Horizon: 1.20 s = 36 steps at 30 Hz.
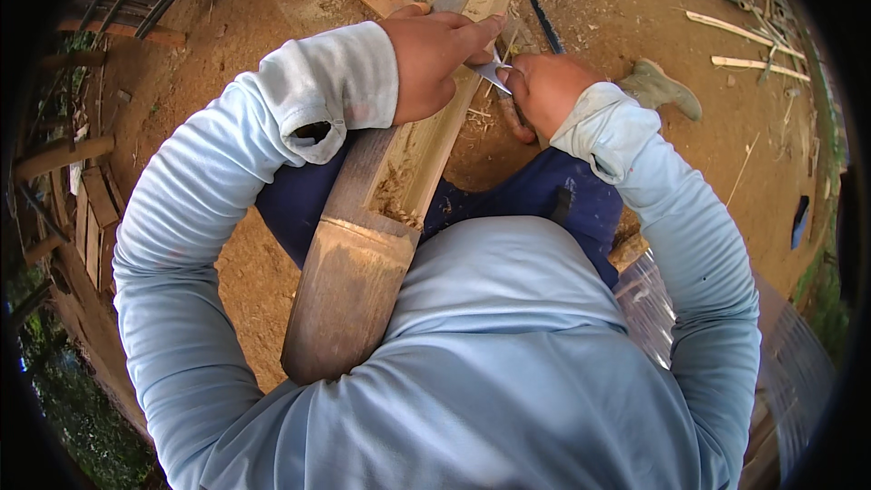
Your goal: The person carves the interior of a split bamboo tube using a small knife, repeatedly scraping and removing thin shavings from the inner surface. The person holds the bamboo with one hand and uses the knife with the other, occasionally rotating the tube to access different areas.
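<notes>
Brown bamboo trough (406, 163) seems mid-trimming: right hand (549, 89) grips a silver metal blade (492, 72); left hand (432, 62) drapes across, grasp unclear; next stroke needs steadiness.

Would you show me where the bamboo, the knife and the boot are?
Bamboo (413, 163), head view: inside its cut-out hollow.
Knife (493, 73), head view: on its shiny blade.
Boot (665, 93), head view: around the middle of its upper.

Meets bamboo (349, 299) between the forearms (204, 154), then a knife (491, 71) and a boot (667, 91); opens over dirt (708, 141) farther right.
</notes>
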Each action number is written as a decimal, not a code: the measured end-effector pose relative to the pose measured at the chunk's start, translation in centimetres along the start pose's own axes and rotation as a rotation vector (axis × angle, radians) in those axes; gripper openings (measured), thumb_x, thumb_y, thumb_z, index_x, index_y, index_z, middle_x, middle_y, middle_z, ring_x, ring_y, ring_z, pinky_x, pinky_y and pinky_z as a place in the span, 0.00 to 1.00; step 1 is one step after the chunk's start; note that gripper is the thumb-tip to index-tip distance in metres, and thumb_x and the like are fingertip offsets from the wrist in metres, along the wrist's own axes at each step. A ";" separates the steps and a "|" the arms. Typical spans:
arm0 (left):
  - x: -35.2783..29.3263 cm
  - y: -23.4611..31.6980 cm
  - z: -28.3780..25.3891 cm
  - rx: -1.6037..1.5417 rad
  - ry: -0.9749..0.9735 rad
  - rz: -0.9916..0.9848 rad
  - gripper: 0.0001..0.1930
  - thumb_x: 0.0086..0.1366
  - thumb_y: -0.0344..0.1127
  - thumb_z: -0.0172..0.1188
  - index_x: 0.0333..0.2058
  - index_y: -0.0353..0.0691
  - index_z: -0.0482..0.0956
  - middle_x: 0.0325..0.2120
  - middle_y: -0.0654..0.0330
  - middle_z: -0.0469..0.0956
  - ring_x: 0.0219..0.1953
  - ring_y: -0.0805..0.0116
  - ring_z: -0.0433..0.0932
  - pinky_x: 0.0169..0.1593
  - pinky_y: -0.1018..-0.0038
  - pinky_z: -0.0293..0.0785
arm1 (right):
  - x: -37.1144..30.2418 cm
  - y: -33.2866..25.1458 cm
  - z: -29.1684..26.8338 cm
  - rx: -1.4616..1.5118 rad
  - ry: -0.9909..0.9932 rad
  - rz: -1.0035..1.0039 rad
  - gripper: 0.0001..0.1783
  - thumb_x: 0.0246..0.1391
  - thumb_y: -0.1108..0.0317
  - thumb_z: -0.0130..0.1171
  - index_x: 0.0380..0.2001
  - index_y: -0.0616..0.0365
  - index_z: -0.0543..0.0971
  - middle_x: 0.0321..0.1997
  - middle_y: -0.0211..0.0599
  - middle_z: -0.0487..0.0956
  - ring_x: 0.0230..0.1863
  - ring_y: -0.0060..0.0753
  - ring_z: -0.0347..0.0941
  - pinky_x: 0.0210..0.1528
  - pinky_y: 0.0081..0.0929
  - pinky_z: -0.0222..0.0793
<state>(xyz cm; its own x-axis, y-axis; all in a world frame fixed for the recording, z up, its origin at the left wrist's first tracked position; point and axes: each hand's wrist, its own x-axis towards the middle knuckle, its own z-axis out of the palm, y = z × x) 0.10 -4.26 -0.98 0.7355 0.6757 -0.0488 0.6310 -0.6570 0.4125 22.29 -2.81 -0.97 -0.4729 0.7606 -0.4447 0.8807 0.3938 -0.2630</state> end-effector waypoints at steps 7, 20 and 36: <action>-0.9 0.7 -0.5 -0.042 -0.036 0.014 0.43 0.51 0.17 0.46 0.70 0.31 0.49 0.55 0.53 0.78 0.63 0.49 0.67 0.70 0.52 0.52 | -1.4 -0.9 0.6 -0.017 -0.002 -0.032 0.23 0.69 0.54 0.41 0.39 0.59 0.82 0.35 0.54 0.82 0.39 0.60 0.79 0.46 0.50 0.74; -4.2 2.4 -0.4 -0.178 0.000 0.063 0.45 0.52 0.18 0.49 0.71 0.34 0.47 0.49 0.58 0.82 0.59 0.52 0.72 0.71 0.48 0.51 | -4.9 -3.1 2.0 0.065 -0.012 -0.141 0.20 0.68 0.57 0.45 0.33 0.61 0.79 0.28 0.56 0.80 0.33 0.63 0.77 0.39 0.53 0.73; -0.5 2.0 -0.9 0.022 -0.117 -0.066 0.45 0.52 0.17 0.44 0.72 0.36 0.46 0.54 0.57 0.80 0.61 0.51 0.70 0.71 0.43 0.48 | -2.0 -1.3 0.7 -0.027 -0.004 -0.016 0.24 0.68 0.54 0.41 0.39 0.60 0.82 0.37 0.54 0.83 0.41 0.60 0.79 0.47 0.51 0.74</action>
<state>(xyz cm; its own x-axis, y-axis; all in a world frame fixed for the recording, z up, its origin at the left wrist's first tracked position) 0.82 -5.61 0.68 0.7155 0.6746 -0.1818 0.6830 -0.6207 0.3851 22.08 -5.20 -0.33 -0.4872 0.7520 -0.4440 0.8733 0.4198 -0.2472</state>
